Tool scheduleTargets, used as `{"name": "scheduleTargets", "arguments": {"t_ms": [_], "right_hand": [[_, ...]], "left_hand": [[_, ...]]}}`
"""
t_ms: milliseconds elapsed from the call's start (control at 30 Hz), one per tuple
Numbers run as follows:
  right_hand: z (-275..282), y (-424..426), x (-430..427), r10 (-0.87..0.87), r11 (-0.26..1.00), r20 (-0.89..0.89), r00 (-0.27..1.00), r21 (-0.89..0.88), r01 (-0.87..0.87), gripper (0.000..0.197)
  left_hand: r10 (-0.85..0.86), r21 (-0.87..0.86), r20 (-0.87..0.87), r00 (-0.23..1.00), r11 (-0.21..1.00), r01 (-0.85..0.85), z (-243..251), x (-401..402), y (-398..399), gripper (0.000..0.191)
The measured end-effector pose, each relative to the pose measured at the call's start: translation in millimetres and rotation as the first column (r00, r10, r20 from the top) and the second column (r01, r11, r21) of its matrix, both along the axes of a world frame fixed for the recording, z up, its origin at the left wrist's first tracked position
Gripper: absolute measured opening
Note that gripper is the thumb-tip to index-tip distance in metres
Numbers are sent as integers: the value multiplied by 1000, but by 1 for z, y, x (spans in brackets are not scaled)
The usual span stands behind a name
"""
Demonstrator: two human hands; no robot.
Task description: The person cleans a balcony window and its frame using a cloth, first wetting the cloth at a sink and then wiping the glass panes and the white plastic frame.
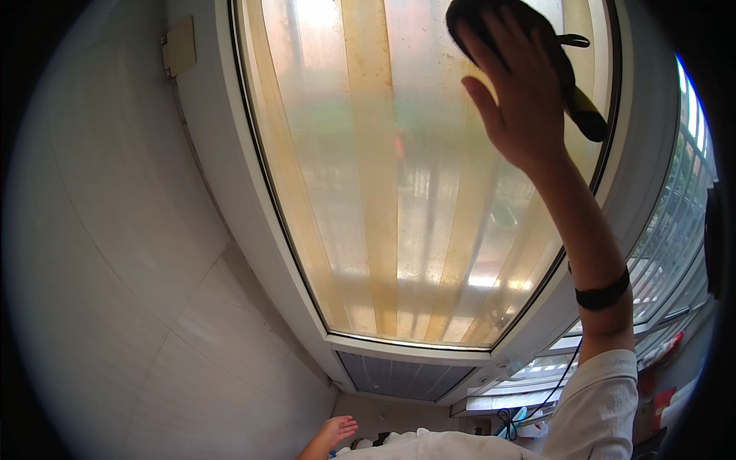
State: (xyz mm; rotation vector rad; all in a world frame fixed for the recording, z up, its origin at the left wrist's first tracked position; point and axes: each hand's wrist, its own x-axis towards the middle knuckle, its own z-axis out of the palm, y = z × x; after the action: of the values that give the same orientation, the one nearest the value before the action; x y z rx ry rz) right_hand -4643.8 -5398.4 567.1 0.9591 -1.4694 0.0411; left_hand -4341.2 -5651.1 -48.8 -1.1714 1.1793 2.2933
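Note:
My right hand (520,98) is raised to the upper right, its palm pressed on a dark cloth-like pad (471,23) with a small loop and a yellow-and-black end. The pad lies against the frosted glass pane (328,144) of a white-framed door, near the frame's right side. Yellowish vertical stripes run down the glass. My left hand (338,430) hangs low at the bottom of the view, palm up with nothing in it, beside my white shirt (448,445).
A pale tiled wall (115,259) stands on the left, with a hinge (179,47) on the door frame. A louvred panel (402,376) lies below the glass. On the right are a barred window (673,213), a black cable (555,391) and assorted items on a ledge.

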Motion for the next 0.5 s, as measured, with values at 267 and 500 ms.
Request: {"name": "scheduleTargets", "arguments": {"t_ms": [267,500], "right_hand": [[-231,-54,-21,-45,728,218,975,675,-118,49],[51,2,5,-285,958,-43,958,-6,285,63]], "left_hand": [[-226,-102,-85,970,971,217,-18,-44,-47,31],[-315,-134,-84,945,944,303,28,-67,-65,27]]}}
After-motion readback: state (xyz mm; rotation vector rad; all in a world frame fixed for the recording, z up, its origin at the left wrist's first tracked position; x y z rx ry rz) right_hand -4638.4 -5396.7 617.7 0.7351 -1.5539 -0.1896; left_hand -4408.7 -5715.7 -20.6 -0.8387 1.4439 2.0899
